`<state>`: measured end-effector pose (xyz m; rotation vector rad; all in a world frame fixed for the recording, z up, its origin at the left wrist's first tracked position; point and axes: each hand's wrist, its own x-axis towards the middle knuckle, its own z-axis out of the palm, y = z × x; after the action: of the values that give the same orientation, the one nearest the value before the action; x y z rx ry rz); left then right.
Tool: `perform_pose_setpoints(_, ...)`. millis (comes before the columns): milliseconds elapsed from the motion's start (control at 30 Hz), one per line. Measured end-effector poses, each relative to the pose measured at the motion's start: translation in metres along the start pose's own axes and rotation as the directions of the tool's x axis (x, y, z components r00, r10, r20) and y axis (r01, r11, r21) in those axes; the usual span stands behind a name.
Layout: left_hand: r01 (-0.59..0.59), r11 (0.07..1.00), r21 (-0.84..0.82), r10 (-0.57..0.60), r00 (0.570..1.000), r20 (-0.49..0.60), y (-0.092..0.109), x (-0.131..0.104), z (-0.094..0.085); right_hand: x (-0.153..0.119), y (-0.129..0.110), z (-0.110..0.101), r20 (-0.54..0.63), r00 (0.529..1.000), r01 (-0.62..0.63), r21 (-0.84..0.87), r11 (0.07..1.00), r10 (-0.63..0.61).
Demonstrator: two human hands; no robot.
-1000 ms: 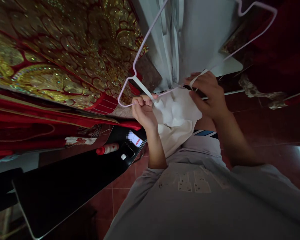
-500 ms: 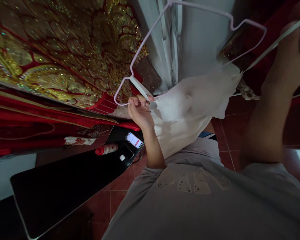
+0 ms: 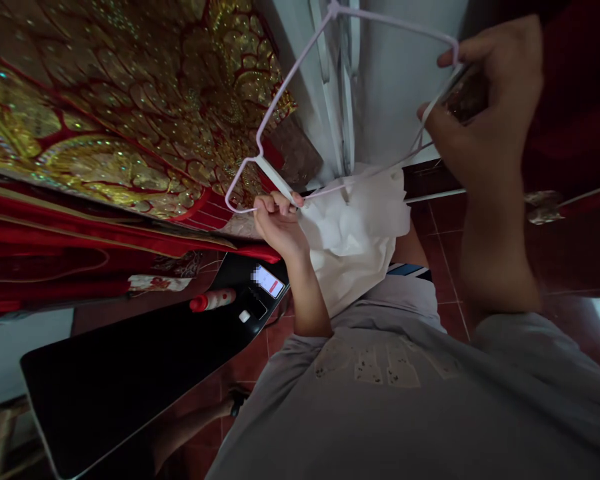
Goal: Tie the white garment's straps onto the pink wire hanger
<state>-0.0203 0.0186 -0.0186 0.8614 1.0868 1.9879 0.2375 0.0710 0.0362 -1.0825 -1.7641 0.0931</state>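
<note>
A pale lilac hanger [image 3: 294,75] is held up in front of me. A white strappy garment [image 3: 353,223] hangs from it toward my lap. My left hand [image 3: 283,227] is closed round the hanger's lower left corner, at the base of the garment's left strap [image 3: 279,181], which reaches up to the notch. My right hand [image 3: 503,100] pinches the right strap [image 3: 434,105] and draws it up beside the hanger's right notch, fingertips by the bar. The hanger's right end is hidden behind that hand.
Red clothes with gold sequins [image 3: 145,113] hang at the left. Below them is a black table [image 3: 130,360] bearing a lit phone [image 3: 269,281], a red bottle [image 3: 213,300] and a small white case [image 3: 244,317]. Another person's leg [image 3: 195,423] shows beyond its edge. Pale panels [image 3: 400,87] stand ahead.
My right hand has come in from the far right to the hanger's right notch, bringing the strap with it. The garment's right side has shifted left. My left hand keeps its hold.
</note>
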Motion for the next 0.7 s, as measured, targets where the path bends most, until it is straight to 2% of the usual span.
perform_pose_setpoints(100, 0.006, 1.0, 0.016, -0.006, 1.0, 0.024, -0.001, 0.003, -0.002, -0.015, -0.014, 0.014, -0.212, 0.971, 0.095, -0.072, 0.993, -0.109)
perform_pose_setpoints(167, 0.018, 0.999, 0.027, -0.019, 0.999, 0.035, -0.001, 0.003, -0.002, -0.026, -0.022, 0.024, -0.266, 0.946, 0.185, -0.018, 0.983, -0.183)
perform_pose_setpoints(200, 0.019, 0.999, 0.029, -0.02, 0.999, 0.036, -0.001, 0.003, -0.002, -0.031, -0.024, 0.028, -0.236, 0.948, 0.227, 0.025, 0.974, -0.215)
perform_pose_setpoints(267, 0.013, 0.999, 0.038, -0.014, 0.999, 0.037, -0.001, 0.001, -0.001, -0.039, -0.023, 0.037, -0.018, 0.972, 0.236, 0.117, 0.965, -0.235)
perform_pose_setpoints(333, 0.015, 0.998, 0.065, -0.017, 0.999, 0.041, -0.001, -0.001, 0.0, -0.046, -0.017, 0.044, 0.226, 0.959, 0.141, 0.144, 0.979, -0.172)
perform_pose_setpoints(367, 0.021, 0.996, 0.082, -0.025, 0.999, 0.045, -0.001, -0.002, -0.001, -0.05, -0.014, 0.047, 0.278, 0.953, 0.089, 0.121, 0.989, -0.12)
perform_pose_setpoints(400, 0.031, 0.995, 0.097, -0.036, 0.998, 0.052, -0.001, -0.004, -0.001, -0.054, -0.011, 0.05, 0.29, 0.954, 0.048, 0.089, 0.995, -0.072)
perform_pose_setpoints(467, 0.053, 0.993, 0.105, -0.06, 0.996, 0.067, -0.001, -0.006, -0.004, -0.061, -0.008, 0.055, 0.227, 0.973, 0.021, 0.049, 0.999, -0.032)
perform_pose_setpoints(600, 0.12, 0.992, 0.035, -0.123, 0.988, 0.089, 0.0, -0.007, -0.016, -0.068, -0.02, 0.067, 0.074, 0.996, 0.052, 0.028, 0.998, -0.054)
perform_pose_setpoints(700, 0.13, 0.991, -0.019, -0.127, 0.988, 0.091, 0.0, -0.007, -0.025, -0.068, -0.033, 0.08, 0.036, 0.998, 0.048, 0.011, 0.999, -0.048)
